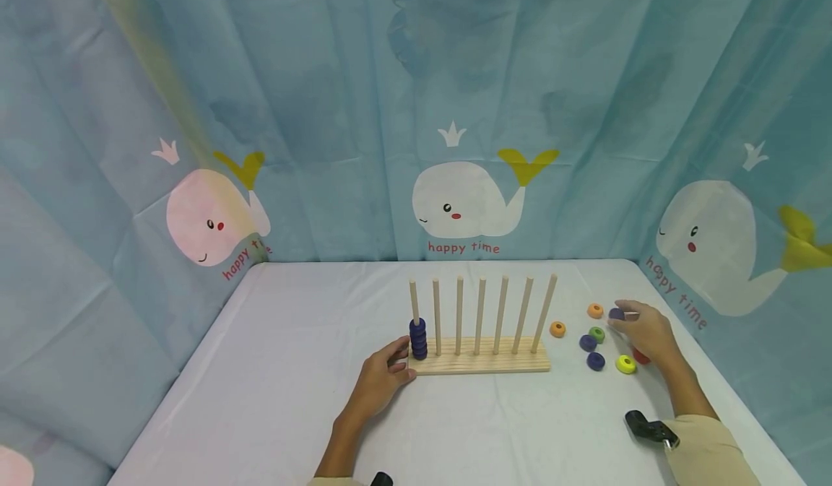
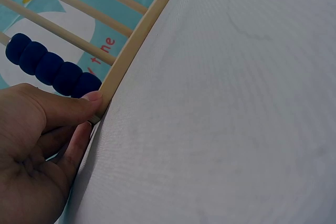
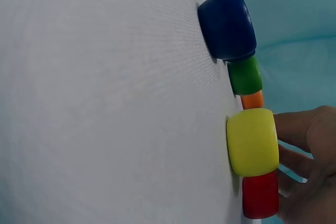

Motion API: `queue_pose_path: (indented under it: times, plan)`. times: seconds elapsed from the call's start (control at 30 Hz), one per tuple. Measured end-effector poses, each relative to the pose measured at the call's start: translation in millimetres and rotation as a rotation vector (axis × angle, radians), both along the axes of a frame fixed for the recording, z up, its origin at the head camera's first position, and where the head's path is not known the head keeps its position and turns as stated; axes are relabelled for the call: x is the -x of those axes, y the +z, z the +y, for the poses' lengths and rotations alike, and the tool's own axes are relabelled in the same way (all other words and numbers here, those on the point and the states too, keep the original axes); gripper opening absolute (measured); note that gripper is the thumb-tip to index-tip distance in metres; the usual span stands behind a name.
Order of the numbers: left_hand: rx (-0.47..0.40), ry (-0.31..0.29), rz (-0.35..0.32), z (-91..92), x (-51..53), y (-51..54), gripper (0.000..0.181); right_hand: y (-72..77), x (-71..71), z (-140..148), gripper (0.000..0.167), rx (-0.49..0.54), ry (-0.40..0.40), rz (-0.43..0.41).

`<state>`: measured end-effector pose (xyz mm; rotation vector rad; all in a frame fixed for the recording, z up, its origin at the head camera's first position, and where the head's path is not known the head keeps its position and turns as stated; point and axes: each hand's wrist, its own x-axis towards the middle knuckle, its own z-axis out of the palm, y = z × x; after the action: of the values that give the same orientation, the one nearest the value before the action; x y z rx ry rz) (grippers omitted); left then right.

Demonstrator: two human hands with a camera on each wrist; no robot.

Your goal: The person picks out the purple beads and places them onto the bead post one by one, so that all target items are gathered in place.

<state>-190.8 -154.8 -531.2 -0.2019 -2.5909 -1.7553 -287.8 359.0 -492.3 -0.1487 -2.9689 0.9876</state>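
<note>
A wooden peg rack (image 1: 481,363) stands on the table with several upright pegs. Its leftmost peg carries a stack of dark blue beads (image 1: 419,340). At the rack's left end my left hand (image 1: 380,379) grips the base; the left wrist view has the thumb (image 2: 86,107) on the base's edge beside the lowest bead. To the right, my right hand (image 1: 646,331) pinches a dark blue bead (image 1: 616,314) between thumb and finger. In the right wrist view, a yellow bead (image 3: 253,142) and a red bead (image 3: 260,196) partly cover that hand, and its held bead is hidden.
Loose beads lie between rack and right hand: orange ones (image 1: 557,329) (image 1: 594,310), blue ones (image 1: 588,343) (image 1: 595,361) and a green one (image 1: 596,335). A white cloth covers the table (image 1: 312,313). Blue whale-print curtains (image 1: 338,183) hang behind and at both sides.
</note>
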Motion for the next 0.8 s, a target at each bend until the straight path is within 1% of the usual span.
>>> queue_pose_path:
  times: [0.13,0.33,0.57,0.8]
  plan:
    - [0.001,0.005,-0.003,0.4,-0.3,0.2,0.063,-0.8,-0.7,0.1,0.055,-0.02,-0.009,0.002]
    - [0.001,0.01,-0.003,1.1,-1.3,0.8,0.064,-3.0,-1.6,1.2,0.05,-0.024,0.011,0.027]
    - [-0.014,0.002,-0.005,1.3,-4.1,1.9,0.064,-2.9,-1.8,3.1,0.052,-0.033,0.027,0.027]
    - [-0.017,-0.001,0.0,0.5,-4.6,3.2,0.064,-3.0,-4.8,3.7,0.052,-0.017,0.014,0.019]
